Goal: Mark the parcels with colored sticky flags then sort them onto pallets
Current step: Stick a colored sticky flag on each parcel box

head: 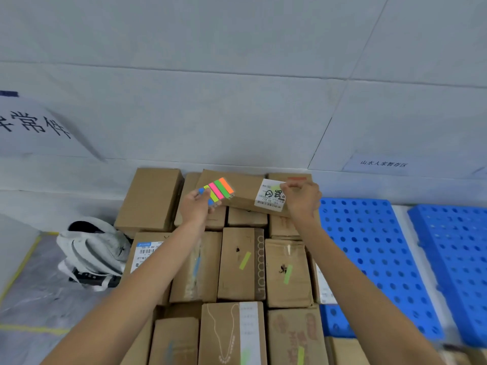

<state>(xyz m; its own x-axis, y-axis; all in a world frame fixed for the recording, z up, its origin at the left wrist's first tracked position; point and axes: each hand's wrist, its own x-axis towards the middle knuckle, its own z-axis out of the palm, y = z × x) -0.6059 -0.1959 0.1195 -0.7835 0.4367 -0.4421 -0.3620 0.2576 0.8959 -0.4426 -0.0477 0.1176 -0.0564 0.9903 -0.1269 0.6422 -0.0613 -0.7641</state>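
neon flag pad gripped in left hand, centre frame; right hand pinching pale green flag against white label on top parcel.

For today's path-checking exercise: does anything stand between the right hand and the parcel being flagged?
Nothing visible does: the right hand holds a pale flag against the white label on the top parcel.

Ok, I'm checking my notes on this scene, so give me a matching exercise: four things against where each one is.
Things:
1 flag pad
2 label
3 pallet
4 bag

Places:
A left of the boxes
B in the left hand
C right of the boxes
D where the fingers of the right hand pinch a flag

Pairs: 1-B, 2-D, 3-C, 4-A
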